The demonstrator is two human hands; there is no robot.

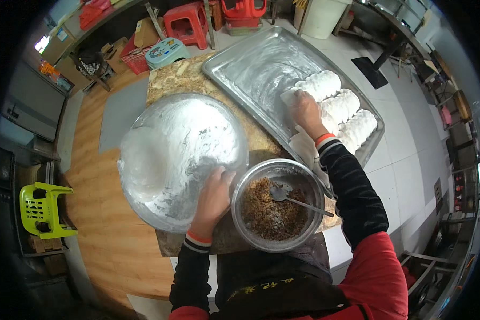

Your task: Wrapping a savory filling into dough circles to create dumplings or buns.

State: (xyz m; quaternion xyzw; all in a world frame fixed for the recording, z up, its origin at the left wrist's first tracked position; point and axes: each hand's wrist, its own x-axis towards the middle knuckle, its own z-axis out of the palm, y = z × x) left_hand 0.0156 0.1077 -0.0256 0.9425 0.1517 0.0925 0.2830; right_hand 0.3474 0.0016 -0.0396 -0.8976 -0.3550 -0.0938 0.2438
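My right hand (307, 112) reaches over a metal baking tray (248, 72), its fingers closed on a white dough dumpling (289, 96) at the left end of a row. Rows of floured dumplings (340, 106) lie side by side on the tray's right part. Flat pieces of dough (304, 145) rest by the tray's near edge, partly behind my right forearm. My left hand (215, 196), slightly blurred, hovers at the near right side of a round, floured metal pan (200, 136). Its fingers are loosely curled and apart, with nothing visible in them. A large pale dough mound (144, 164) sits at the pan's left.
Close to my body stands a metal bowl (240, 228) of brown crumbly filling (264, 208), with a metal spoon (300, 205) resting in it. Pan, tray and bowl share a small table (172, 78). Stools (186, 24) stand beyond it; a green plastic chair (44, 210) is at left.
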